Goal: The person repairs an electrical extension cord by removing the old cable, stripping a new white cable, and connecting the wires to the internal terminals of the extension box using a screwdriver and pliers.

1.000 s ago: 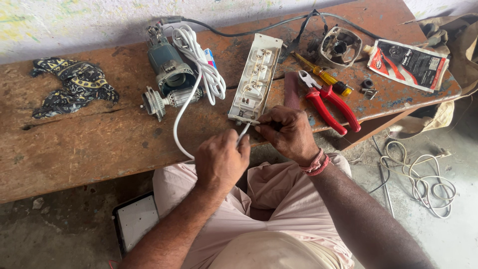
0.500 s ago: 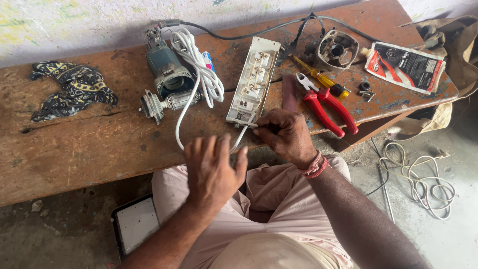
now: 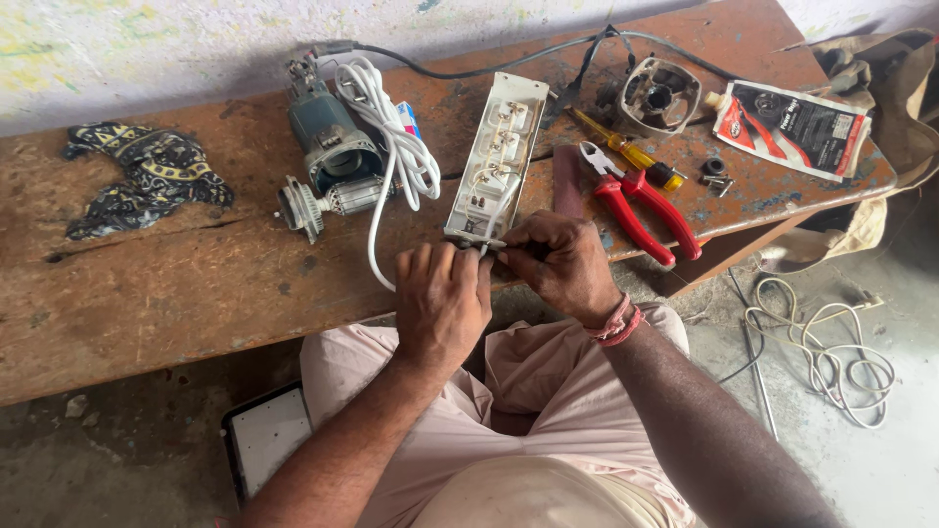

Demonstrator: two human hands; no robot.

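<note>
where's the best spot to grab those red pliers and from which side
Grip the red pliers by the two red handles, which splay toward the bench's near edge. Come from the right, where the handle ends lie free of the right hand. The metal jaws point away toward the yellow screwdriver, so that end looks crowded.

Soft, even daylight fills the view; the rusty brown wooden worktop (image 3: 147, 293) shows only faint shadows and no glare. Focus is sharp throughout, with slight wide-angle stretching at the edges.
</note>
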